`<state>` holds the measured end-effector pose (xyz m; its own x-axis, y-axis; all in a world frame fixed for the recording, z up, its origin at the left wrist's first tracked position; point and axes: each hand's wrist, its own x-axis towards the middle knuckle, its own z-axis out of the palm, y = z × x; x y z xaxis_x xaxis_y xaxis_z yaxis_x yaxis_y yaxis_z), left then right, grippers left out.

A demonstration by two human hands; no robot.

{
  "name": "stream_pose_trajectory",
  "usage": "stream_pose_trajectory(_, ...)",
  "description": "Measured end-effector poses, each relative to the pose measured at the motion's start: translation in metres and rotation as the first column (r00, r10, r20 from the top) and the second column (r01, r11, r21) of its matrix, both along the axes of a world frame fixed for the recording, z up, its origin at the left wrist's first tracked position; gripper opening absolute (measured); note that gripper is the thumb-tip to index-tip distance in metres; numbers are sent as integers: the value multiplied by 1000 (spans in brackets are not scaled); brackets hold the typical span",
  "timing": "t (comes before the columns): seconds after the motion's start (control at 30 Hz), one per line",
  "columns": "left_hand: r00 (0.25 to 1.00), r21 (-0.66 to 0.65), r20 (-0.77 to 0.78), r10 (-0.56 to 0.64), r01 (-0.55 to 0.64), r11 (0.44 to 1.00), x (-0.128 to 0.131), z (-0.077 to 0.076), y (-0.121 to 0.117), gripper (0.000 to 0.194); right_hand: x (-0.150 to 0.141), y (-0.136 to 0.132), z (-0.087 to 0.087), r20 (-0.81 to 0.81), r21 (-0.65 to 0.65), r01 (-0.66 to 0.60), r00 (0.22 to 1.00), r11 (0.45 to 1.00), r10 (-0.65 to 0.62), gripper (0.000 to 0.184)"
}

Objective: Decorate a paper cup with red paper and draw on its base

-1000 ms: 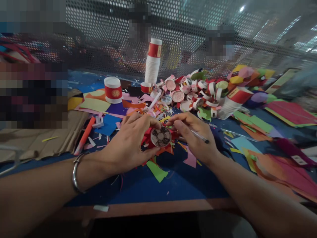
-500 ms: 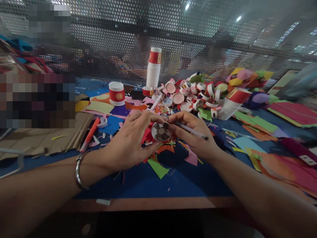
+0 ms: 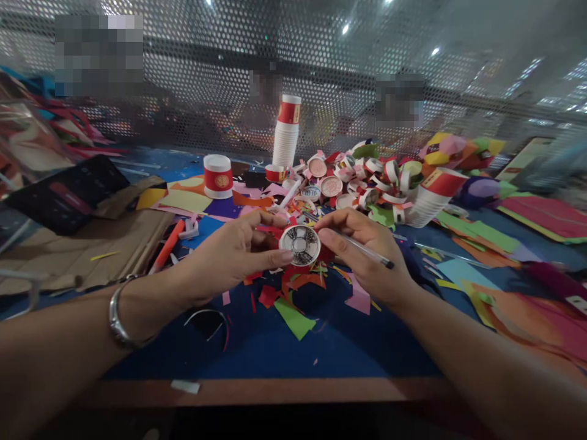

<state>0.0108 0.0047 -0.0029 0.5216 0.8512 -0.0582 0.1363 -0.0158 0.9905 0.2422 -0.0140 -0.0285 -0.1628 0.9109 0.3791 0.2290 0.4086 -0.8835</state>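
Observation:
Over the blue table, my left hand (image 3: 229, 253) pinches a round paper cup bottom (image 3: 299, 245) by its left edge, thumb on the rim. Black pen lines, dark in several wedges around a plain middle circle, cover its white face. A clear pen (image 3: 367, 251) with a dark end lies through my right hand (image 3: 371, 253), and its tip is hidden. The right fingertips also touch the right edge of the cup bottom. Red paper shows around the disc. Scraps of paper, among them a green piece (image 3: 296, 318), lie below the hands.
A stack of paper cups (image 3: 287, 137) stands at the back, a red-and-white cup (image 3: 217, 177) left of it. Cut cup pieces (image 3: 331, 186) are heaped behind my hands beside a leaning cup stack (image 3: 433, 198). Cardboard (image 3: 114, 253) and an orange marker (image 3: 167, 247) lie left.
The cup bottom has turned and faces me more fully. My left hand has shifted its grip, with the thumb now on the rim. The view has tilted slightly.

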Motion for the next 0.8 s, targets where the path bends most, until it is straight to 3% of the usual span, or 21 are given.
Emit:
stream_pose_trajectory(0.17,965,-6,-105,-241,242,970,-8,-9,8,27,1,-3,3,39,90,96,994,991,-100,21)
stream_pose_trajectory(0.23,943,51,-185,-276,290,956,-9,-12,8,25,1,-7,5,35,106,101,994,989,-105,23)
stream_pose_trajectory(0.3,917,148,-328,-229,289,946,-9,-12,6,28,0,-11,6,7,93,71,997,993,-71,26)
stream_pose_trajectory(0.37,869,292,-487,-88,257,921,-9,-10,3,42,0,-15,6,-27,72,20,999,997,-18,29)
stream_pose_trajectory(0.43,842,507,-528,108,211,836,-9,-8,0,52,-1,-18,6,-44,46,-35,998,998,37,29)
stream_pose_trajectory(0.5,858,649,-470,208,175,741,-8,-8,-2,50,-2,-19,6,-43,24,-74,996,997,75,28)
stream_pose_trajectory(0.6,875,686,-445,189,198,700,-5,-9,-4,47,-2,-20,5,-1,5,-84,996,996,84,28)
stream_pose_trajectory(0.8,866,598,-494,77,275,752,4,-15,-6,62,0,-19,3,110,-11,-64,992,998,65,32)
